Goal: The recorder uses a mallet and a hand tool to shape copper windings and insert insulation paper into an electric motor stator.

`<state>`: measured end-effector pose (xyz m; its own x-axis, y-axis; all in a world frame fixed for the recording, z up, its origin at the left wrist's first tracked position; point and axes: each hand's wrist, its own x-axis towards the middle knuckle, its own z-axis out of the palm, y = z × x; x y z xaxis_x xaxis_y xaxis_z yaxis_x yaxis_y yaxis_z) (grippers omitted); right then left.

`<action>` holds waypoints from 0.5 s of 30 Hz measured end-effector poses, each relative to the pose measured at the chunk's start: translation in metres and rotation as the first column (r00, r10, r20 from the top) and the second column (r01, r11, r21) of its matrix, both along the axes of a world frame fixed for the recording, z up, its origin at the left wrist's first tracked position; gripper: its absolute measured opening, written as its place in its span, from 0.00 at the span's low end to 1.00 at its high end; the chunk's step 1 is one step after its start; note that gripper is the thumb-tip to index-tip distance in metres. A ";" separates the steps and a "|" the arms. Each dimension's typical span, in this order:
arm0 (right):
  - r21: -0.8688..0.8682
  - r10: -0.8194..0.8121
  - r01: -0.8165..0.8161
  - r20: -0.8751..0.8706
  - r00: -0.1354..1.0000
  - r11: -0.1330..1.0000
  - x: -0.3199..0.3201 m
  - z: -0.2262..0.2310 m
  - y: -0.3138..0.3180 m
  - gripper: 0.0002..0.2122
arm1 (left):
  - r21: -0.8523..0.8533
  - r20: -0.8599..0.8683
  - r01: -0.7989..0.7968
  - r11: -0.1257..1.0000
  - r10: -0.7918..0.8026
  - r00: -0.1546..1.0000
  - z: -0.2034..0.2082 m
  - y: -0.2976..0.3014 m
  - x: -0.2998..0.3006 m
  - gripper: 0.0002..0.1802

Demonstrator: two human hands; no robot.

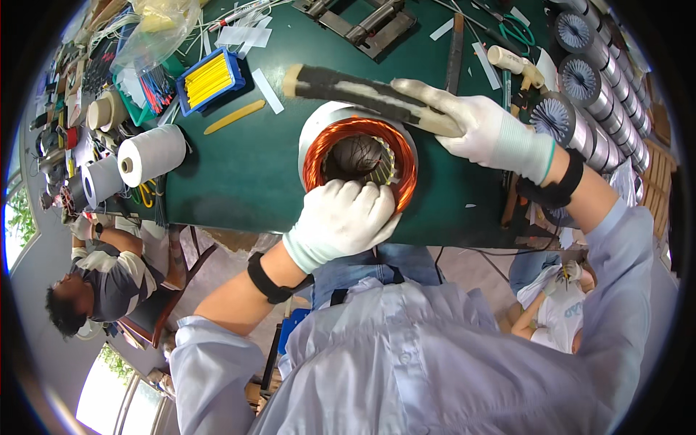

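A motor stator [307, 134] stands on the green table with its pale outer wall showing. Its ring of copper windings [316, 148] faces up, and thin dark wires lie inside the bore. My left hand [342, 221], in a white glove, is closed with its fingers curled over the near edge of the windings. In my right hand [482, 130], also gloved, is one end of a long flat bar [341, 85], dark with worn pale patches and a light tip. The bar reaches leftward over the stator's far edge; whether it touches the windings I cannot tell.
Left of the stator are a blue box [212, 80] of yellow strips, a yellow flat stick [234, 117] and a white thread spool [152, 155]. Rightward lie a pale-headed mallet [515, 64], green-handled scissors [516, 30] and stacked metal stators [580, 76]. Two people sit nearby.
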<state>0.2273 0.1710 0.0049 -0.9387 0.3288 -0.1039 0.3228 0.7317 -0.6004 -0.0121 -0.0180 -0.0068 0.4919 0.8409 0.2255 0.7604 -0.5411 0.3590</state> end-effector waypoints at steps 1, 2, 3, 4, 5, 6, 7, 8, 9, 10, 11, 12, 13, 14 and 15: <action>0.022 0.035 -0.034 -0.047 0.998 0.999 -0.003 -0.004 0.003 0.38 | -0.004 -0.001 0.000 1.000 0.000 1.000 0.002 0.000 0.000 0.23; -0.078 -0.062 0.057 -0.059 0.996 0.995 0.000 0.001 0.014 0.37 | -0.028 0.037 -0.094 0.995 0.095 0.995 0.005 0.002 0.006 0.23; -0.177 -0.156 0.143 -0.062 0.986 0.974 0.005 0.010 0.029 0.36 | -0.056 0.072 -0.187 0.981 0.191 0.979 0.007 0.003 0.013 0.23; -0.116 -0.320 0.328 0.080 0.944 0.937 0.014 0.016 0.038 0.33 | -0.139 0.064 -0.183 0.973 0.193 0.979 0.010 -0.004 0.022 0.23; -0.020 -0.480 0.488 -0.220 0.849 0.873 0.014 -0.002 0.045 0.29 | 0.011 0.117 -0.224 0.975 0.221 0.968 0.001 -0.005 0.029 0.21; -0.279 -0.671 0.619 -0.157 0.725 0.734 0.029 -0.005 0.035 0.29 | 0.042 0.082 -0.170 0.985 0.166 0.983 -0.003 -0.007 0.025 0.19; -0.510 -0.806 0.682 -0.038 0.591 0.524 0.014 0.017 0.009 0.30 | 0.067 0.040 -0.131 0.989 0.128 0.991 -0.005 -0.008 0.017 0.18; -0.405 -0.740 0.669 -0.027 0.672 0.623 0.015 0.008 -0.016 0.32 | 0.081 0.029 -0.085 0.993 0.083 0.996 -0.002 -0.003 0.011 0.16; 0.191 -0.254 0.305 -0.254 0.933 0.933 0.021 -0.015 -0.033 0.35 | 0.088 0.034 -0.095 0.992 0.093 0.995 -0.002 -0.001 0.009 0.16; -0.492 -0.451 0.549 0.314 0.836 0.675 -0.002 0.021 -0.068 0.36 | 0.059 0.017 -0.075 0.995 0.075 0.997 -0.001 -0.005 0.000 0.16; -0.731 -0.654 0.546 0.181 0.734 0.410 0.008 0.005 -0.097 0.36 | 0.045 0.024 -0.027 0.999 0.026 0.999 0.003 -0.004 0.000 0.16; -0.610 -0.608 0.533 0.104 0.787 0.586 0.011 0.016 -0.102 0.36 | -0.149 -0.038 -0.037 0.988 0.032 0.999 0.009 -0.012 0.000 0.20; -0.462 -0.540 0.491 0.032 0.841 0.739 0.012 0.027 -0.101 0.36 | -0.134 -0.037 -0.048 0.990 0.043 0.998 0.012 -0.020 0.003 0.20; -0.425 -0.558 0.493 -0.034 0.829 0.759 0.009 0.042 -0.102 0.35 | -0.083 0.028 -0.154 0.985 0.157 0.987 0.017 -0.036 0.009 0.25; -0.390 -0.571 0.496 -0.101 0.815 0.776 0.004 0.061 -0.105 0.35 | -0.038 0.097 -0.261 0.965 0.263 0.960 0.021 -0.056 0.014 0.29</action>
<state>0.2314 0.0664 0.0660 -0.6329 0.7636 -0.1282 0.4447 0.2229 -0.8675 0.0023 -0.0735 0.0141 0.2296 0.9433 0.2398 0.8335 -0.3178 0.4519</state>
